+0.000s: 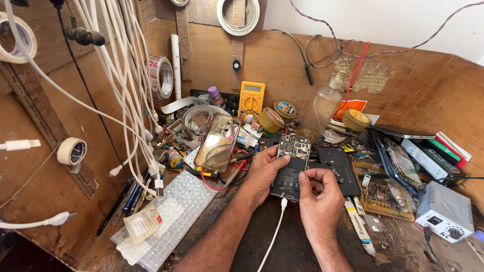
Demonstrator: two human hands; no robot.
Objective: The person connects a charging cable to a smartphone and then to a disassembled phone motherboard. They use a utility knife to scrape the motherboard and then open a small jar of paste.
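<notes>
An opened phone (290, 168), back cover off w/ circuit board and battery exposed, is held flat on the dark, scuffed wooden bench (302, 242), approx. centre of the view. It is gripped along its left edge by the left hand (262, 174), thumb laid across the upper part, fingers curled under. The right hand (317, 194) is closed at the phone's right edge, thumb and forefinger pinched narrow on the battery side; whether sth small is pinched there cannot be told. A white cable (275, 234) is plugged into the phone's bottom end and is run down towards the near edge.

Just right of the phone a black back cover (339, 168) is laid, then a green-brown circuit board (380, 194), a second opened phone (401, 166) and a white power unit (446, 211) at the far right. Left of the phone a clear phone case (218, 143) is propped tilted, w/ red wire beneath. A sheet of bubble wrap (171, 216) is spread at the near left.

The bench is boxed in by brown board walls on the left, back and right. White cables (126, 75) are hung down the left wall, w/ tape rolls (70, 151) fixed beside them. A yellow multimeter (251, 98) and a plastic bottle (325, 108) are stood at the back wall among clutter.

Bare surface is seen only near the front, between the forearms and to the right of the right wrist; elsewhere the hands are hemmed in closely.
</notes>
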